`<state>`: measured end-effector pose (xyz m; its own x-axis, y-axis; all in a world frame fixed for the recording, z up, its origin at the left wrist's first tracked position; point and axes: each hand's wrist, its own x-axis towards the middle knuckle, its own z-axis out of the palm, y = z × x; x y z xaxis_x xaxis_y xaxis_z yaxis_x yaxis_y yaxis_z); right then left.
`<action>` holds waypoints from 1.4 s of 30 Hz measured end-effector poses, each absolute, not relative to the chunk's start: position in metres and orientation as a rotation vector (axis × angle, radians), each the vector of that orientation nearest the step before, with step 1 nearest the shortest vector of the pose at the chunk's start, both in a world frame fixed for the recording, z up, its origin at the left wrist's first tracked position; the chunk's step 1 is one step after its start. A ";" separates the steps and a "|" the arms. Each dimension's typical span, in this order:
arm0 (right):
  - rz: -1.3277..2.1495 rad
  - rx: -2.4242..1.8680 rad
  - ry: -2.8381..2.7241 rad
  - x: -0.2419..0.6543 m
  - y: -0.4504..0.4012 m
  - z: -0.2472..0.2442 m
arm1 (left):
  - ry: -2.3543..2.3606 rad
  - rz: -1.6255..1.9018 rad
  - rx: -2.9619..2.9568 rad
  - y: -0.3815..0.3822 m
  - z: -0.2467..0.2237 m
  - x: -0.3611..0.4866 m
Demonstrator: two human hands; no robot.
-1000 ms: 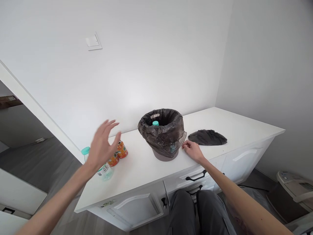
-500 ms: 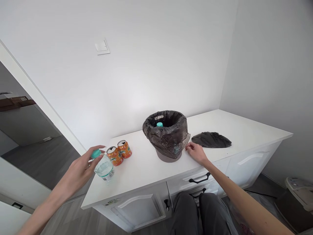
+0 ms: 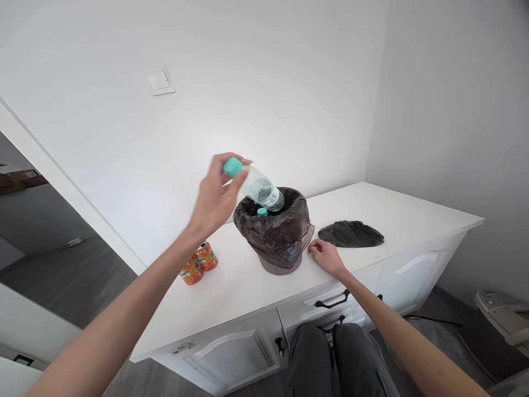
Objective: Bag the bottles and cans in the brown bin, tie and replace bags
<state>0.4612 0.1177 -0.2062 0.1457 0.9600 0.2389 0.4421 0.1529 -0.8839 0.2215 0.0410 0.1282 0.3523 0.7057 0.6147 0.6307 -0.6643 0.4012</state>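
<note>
A clear plastic bottle with a teal cap is held by its neck in my left hand. It tilts, its base down inside the mouth of the trash bin, which is lined with a dark plastic bag. Another bottle's teal cap shows within the bin; its body is hidden. My right hand rests on the counter beside the bin, its fingers loosely curled close to the bag's edge, with nothing visible in them. Two orange soda cans stand at the left, partly behind my left forearm.
A folded black plastic bag lies on the white counter, right of the bin. The wall rises behind. Below are cabinet doors and drawers with black handles. My knees are close to the cabinet front.
My left hand has carried the bottle from beside the cans, up and right, to the bin, tilting it base-first into the opening. My right hand stays beside the bin. The view has shifted slightly.
</note>
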 end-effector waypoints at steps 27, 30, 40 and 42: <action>0.688 -1.457 -1.437 0.455 0.107 -0.185 | 1.701 1.038 2.542 0.130 0.082 0.120; 0.687 -1.473 -1.444 0.455 0.107 -0.189 | 1.922 0.851 2.503 0.124 0.058 0.073; 0.667 -1.504 -1.472 0.456 0.111 -0.200 | 2.113 0.301 2.418 0.123 -0.023 0.007; 0.657 -1.506 -1.472 0.456 0.112 -0.201 | 2.079 0.296 2.455 0.122 -0.028 0.011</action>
